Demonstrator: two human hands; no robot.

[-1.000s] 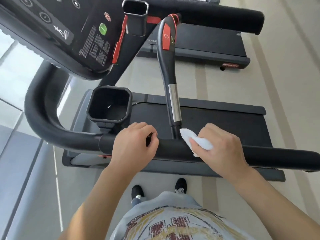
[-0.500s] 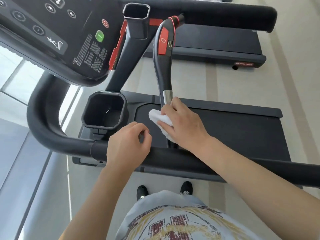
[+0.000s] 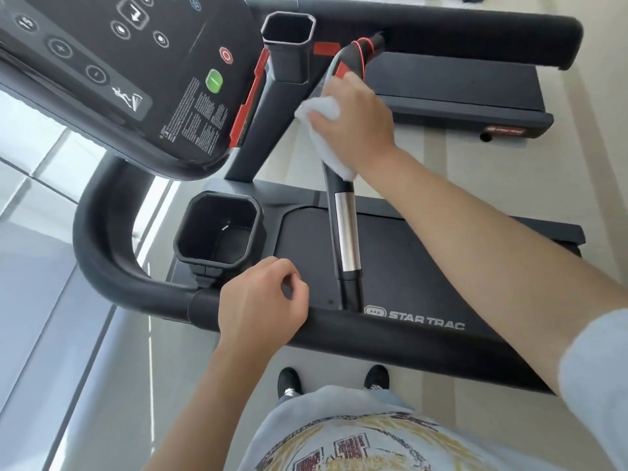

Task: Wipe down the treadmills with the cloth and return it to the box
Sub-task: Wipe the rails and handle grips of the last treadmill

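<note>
While I lean over the front bar (image 3: 390,329), my hands sit like this:
Left hand (image 3: 261,300): rests on the bar beside the STAR TRAC lettering, fingers loosely curled, holding nothing.
Right hand (image 3: 353,120): arm stretched forward, fingers wrapped round the white cloth (image 3: 324,108).
Cloth: pressed against the upper part of the upright handle (image 3: 345,229), above its silver sleeve.
Near cup holder (image 3: 219,231): dark inside; contents unclear.
Console (image 3: 136,69): up left, angled.
Far cup holder (image 3: 289,45): contents unclear.

Right hand (image 3: 353,120) presses cloth (image 3: 323,108) on upright handle (image 3: 346,229) (left hand (image 3: 261,307) on handrail (image 3: 407,334)).
</note>
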